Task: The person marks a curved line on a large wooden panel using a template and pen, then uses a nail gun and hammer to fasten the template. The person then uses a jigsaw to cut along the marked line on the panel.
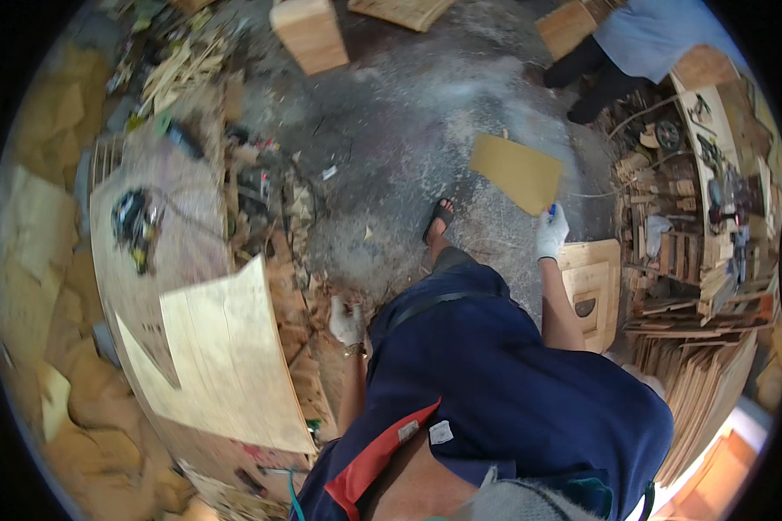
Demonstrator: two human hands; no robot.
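My right hand [552, 233], in a white glove, is stretched out to the right with its fingers closed on the near corner of a flat tan rectangular sheet [517, 171]. A small blue object [552, 209] shows at the fingertips; its kind is too small to make out. My left hand [347, 319], also gloved and with a band at the wrist, hangs low at my left side. Its thumb and fingers are apart and hold nothing. Nearest to it is a pale plywood sheet [230, 347] on the workbench [182, 165] to the left.
A cordless-looking power tool [132, 217] sits on the left bench. Wood scraps [182, 74] lie beyond it. A panelled wooden piece [595, 286] is by my right forearm. Stacked boards [691, 391] and a cluttered shelf [712, 174] line the right. Another person [652, 43] stands far right.
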